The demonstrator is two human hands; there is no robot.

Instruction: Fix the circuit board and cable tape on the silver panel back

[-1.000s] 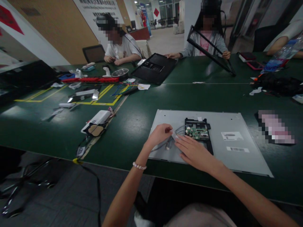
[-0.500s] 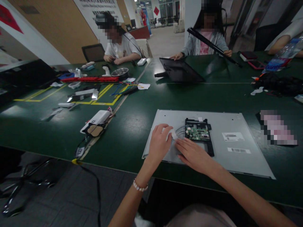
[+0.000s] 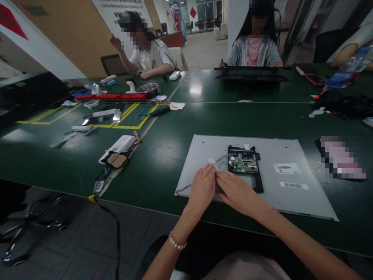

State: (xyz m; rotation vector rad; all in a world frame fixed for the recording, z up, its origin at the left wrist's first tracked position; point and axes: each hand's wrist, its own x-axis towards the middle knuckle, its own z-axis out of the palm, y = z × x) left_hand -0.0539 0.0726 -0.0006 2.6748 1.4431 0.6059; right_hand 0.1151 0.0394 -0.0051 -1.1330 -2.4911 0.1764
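Note:
A grey metal panel (image 3: 279,182) lies flat on the green table (image 3: 163,155) in front of me. A green circuit board (image 3: 243,163) in a black frame sits near its middle, with thin wires and a white tape tab (image 3: 212,161) running off its left side. My left hand (image 3: 202,186) lies on the panel just below the tab, fingers together and stretched flat. Pressed against it from the right, my right hand (image 3: 237,192) also rests flat on the panel, fingers extended toward the wires.
A white device with a cable (image 3: 119,149) lies left of the panel. Tools, a red strip (image 3: 110,97) and a metal bowl (image 3: 147,90) crowd the far left. Two people sit across; one has a black monitor (image 3: 252,74) lying flat. A pixelated object (image 3: 340,157) lies at right.
My left hand dropped from the tape tab to lie flat on the panel beside my right hand. The person across laid the black monitor and frame down flat. The other person raised a hand.

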